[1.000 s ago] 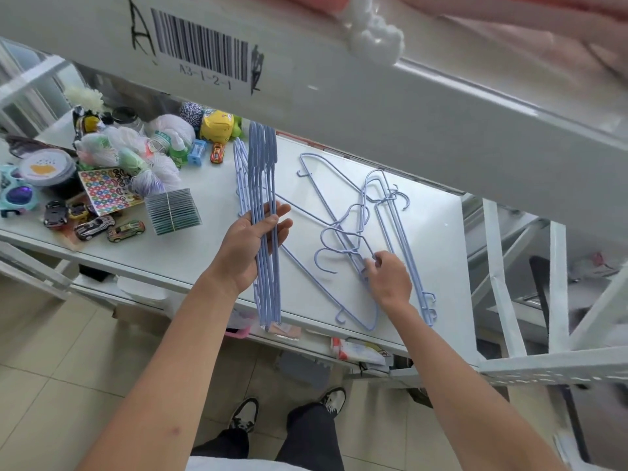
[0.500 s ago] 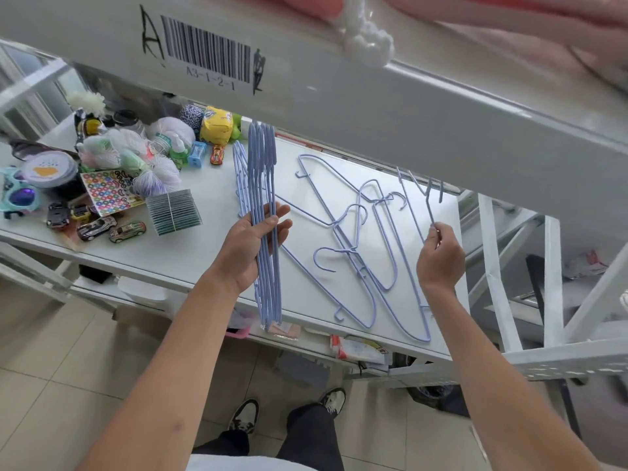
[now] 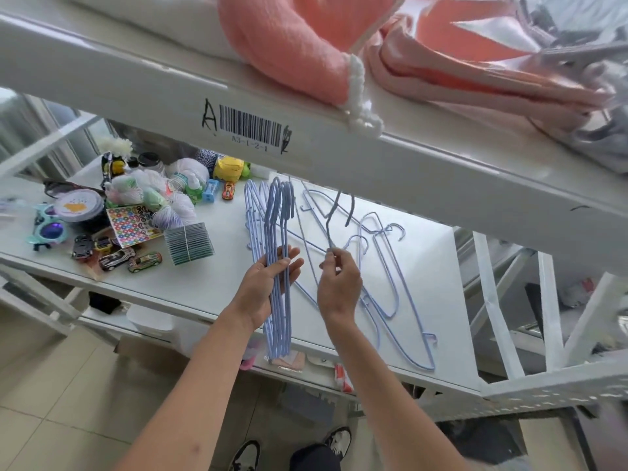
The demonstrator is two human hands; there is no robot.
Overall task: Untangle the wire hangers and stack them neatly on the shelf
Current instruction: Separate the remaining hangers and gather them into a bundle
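Shelf [image 3: 210, 294]: holds the remaining tangle of blue wire hangers [image 3: 390, 283], lying flat to the right of both hands.
Bundle [image 3: 278, 266]: sorted hangers, upright, gripped across the left hand [image 3: 263, 287], fingers curled loosely round the wires.
Freed hanger [image 3: 334, 215]: half a second ago out by the shelf's right edge, now brought just beside the bundle; one more is untangled.
Right hand [image 3: 338, 287]: fingertips pinch its neck below the hook.

Lifted hanger [image 3: 331, 226] top hidden, perhaps behind shelf beam [image 3: 339, 147]

Stockroom: white metal racking [image 3: 441, 171], barcode label [image 3: 251, 130], assorted goods.
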